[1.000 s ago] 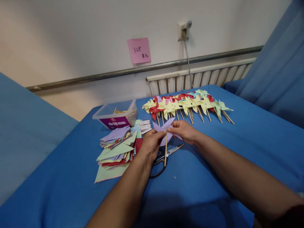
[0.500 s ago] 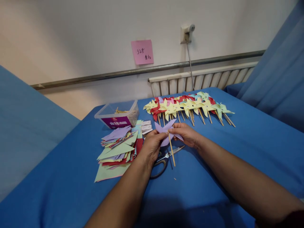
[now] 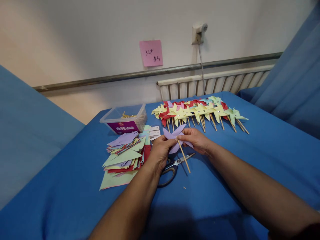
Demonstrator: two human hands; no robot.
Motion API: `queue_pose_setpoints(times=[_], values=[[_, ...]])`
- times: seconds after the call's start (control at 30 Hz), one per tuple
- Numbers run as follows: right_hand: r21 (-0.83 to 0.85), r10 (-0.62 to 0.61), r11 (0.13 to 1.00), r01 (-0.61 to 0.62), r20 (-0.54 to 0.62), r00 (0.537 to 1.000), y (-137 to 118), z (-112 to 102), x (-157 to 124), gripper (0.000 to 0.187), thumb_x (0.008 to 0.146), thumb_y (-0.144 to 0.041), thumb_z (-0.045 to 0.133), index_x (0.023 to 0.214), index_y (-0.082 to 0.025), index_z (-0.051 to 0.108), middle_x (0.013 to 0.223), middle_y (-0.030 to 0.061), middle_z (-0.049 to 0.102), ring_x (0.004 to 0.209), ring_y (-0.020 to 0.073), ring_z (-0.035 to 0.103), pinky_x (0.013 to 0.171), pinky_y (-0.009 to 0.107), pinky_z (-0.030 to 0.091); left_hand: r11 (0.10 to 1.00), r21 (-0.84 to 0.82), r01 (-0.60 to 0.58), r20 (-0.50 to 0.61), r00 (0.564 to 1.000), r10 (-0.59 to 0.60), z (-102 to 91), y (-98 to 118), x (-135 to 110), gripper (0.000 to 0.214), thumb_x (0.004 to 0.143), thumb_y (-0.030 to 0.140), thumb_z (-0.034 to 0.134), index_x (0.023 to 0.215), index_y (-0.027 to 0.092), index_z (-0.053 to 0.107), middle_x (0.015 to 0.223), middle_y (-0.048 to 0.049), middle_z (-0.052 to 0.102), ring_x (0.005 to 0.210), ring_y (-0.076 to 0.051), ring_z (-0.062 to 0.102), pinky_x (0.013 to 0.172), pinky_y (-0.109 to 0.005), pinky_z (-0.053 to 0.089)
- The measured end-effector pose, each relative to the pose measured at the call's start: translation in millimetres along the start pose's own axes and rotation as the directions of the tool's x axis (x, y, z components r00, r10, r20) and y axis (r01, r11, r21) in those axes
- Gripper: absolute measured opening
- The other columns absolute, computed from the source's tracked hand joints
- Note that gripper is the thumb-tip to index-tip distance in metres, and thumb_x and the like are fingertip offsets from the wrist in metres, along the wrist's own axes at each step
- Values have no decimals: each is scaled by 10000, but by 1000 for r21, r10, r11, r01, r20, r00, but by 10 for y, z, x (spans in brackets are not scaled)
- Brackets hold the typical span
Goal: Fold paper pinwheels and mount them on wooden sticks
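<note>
A purple paper pinwheel (image 3: 171,134) is held between my two hands above the blue-covered table, its back toward me. My left hand (image 3: 162,148) pinches it from the left, thumb near the centre. From the right, my right hand (image 3: 196,140) is closed on it, fingers at the top of the wooden stick (image 3: 184,156). The stick hangs down and slants to the right. Beneath my hands lie scissors (image 3: 172,170) with dark handles, blades pointing right; my left hand partly hides them.
Left of my hands is a stack of coloured paper (image 3: 125,156). Behind it stand a clear plastic box (image 3: 122,116) holding sticks and some small white boxes (image 3: 154,131). Several finished pinwheels (image 3: 200,111) lie in rows at the back. A radiator (image 3: 215,83) runs along the wall.
The stick's lower end has swung to the right under the pinwheel. Both hands keep nearly the same place and grip. The camera view has shifted slightly.
</note>
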State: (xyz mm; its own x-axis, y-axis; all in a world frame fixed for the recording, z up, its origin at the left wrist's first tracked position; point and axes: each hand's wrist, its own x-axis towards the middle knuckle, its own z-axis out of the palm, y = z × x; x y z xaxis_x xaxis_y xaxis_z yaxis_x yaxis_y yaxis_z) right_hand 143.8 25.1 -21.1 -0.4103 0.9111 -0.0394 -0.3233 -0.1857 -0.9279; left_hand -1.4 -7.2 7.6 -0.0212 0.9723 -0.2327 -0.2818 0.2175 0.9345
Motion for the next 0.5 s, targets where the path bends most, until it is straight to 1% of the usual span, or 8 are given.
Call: queue_pose_setpoints(times=[0.1, 0.33, 0.5], values=[[-8, -24, 1000, 24, 0, 1000, 10, -7, 7, 264, 628, -328, 804, 754, -141, 665, 656, -16, 628, 539, 76, 502, 538, 228, 370, 1000, 16, -9, 5, 1000, 9, -5, -2, 7, 292, 495, 162, 796, 768, 101, 712, 686, -64, 702, 560, -143, 595, 605, -259, 458], [14, 0, 1000, 0, -12, 1000, 37, -45, 38, 270, 655, -356, 796, 756, -145, 661, 633, -12, 618, 516, 77, 497, 514, 231, 377, 999, 31, -6, 42, 999, 5, -46, -54, 63, 336, 513, 149, 791, 837, 116, 711, 755, -67, 715, 628, -149, 618, 655, -255, 464], [23, 2, 1000, -2, -6, 1000, 30, -37, 27, 280, 633, -353, 817, 721, -152, 642, 635, -13, 620, 529, 78, 509, 524, 231, 382, 999, 36, -17, 44, 999, 15, -43, -53, 60, 349, 513, 164, 800, 846, 110, 712, 763, -70, 717, 630, -148, 617, 654, -253, 462]])
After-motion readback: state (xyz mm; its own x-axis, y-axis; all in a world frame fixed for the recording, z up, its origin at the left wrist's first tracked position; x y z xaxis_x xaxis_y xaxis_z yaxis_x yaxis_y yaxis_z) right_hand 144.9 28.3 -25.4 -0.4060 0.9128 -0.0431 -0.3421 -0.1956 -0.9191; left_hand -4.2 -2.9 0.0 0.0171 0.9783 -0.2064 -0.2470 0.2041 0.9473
